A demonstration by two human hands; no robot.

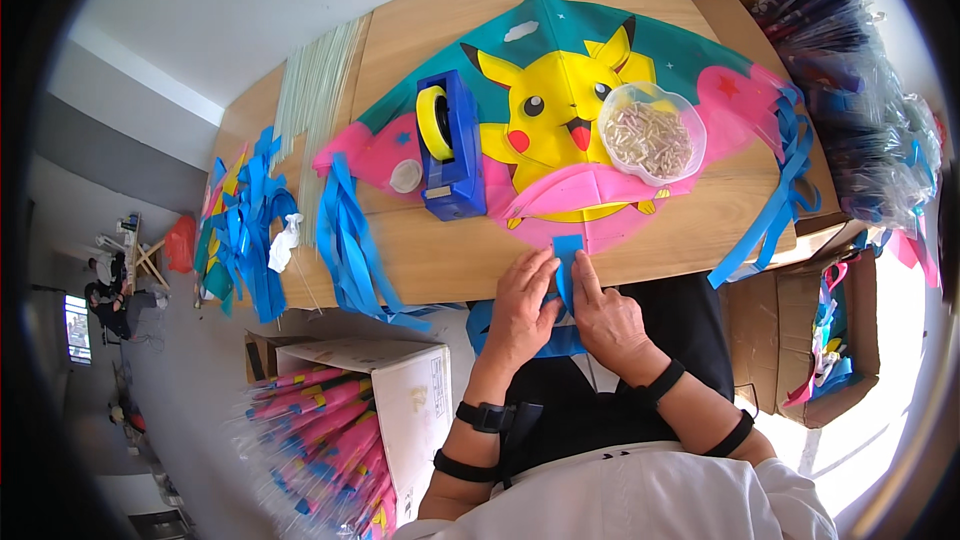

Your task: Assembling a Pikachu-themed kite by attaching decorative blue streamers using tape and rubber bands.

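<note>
A blue ribbon (566, 243) lies with its top end on the lower tip of a kite sail printed with a yellow cartoon figure (545, 90), and hangs over the table edge. My left hand (522, 302) grips the ribbon's left side, fingers curled. On the other side, my right hand (610, 325) holds it too, forefinger stretched along its edge. Beyond my hands, a blue tape dispenser (460, 165) with a yellow roll stands on the sail. Right of it sits a clear scalloped bowl (652, 135) full of small pale tubes. A small translucent disc (406, 176) lies left of the dispenser.
Blue ribbon bundles hang at the table's left (345, 240) and right (785, 200). Thin pale rods (320, 80) lie far left. Below stand a white carton (415, 410) of wrapped pink kites and a brown carton (755, 340). Plastic-wrapped bundles (850, 110) rise at right.
</note>
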